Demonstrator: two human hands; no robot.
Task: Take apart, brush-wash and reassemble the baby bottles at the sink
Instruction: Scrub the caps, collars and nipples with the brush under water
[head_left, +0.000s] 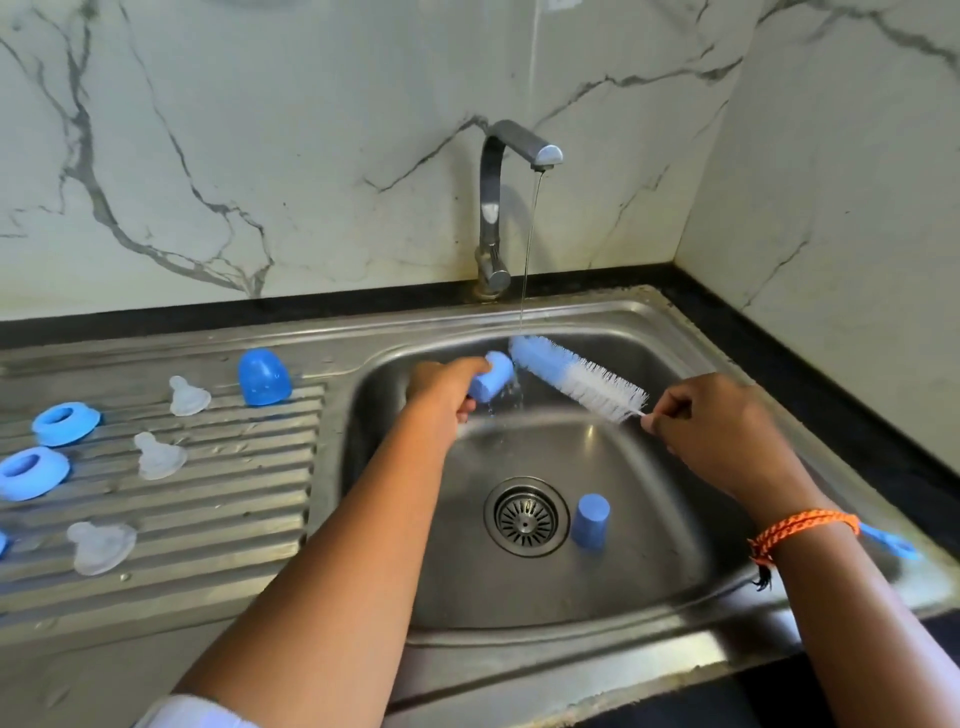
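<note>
The sink basin (649, 545) lies right of the drainboard (234, 493). On the drainboard lie three teats (189, 397), two rings (66, 423) and a cap (262, 376). In the basin, a bottle (590, 521) stands right of the drain (525, 517). The tap (493, 208) rises behind the basin.

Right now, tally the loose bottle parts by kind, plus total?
Clear teats: 3
Blue collar rings: 2
Blue dome cap: 1
Blue bottles: 2
Bottle brush: 1
Total: 9
</note>
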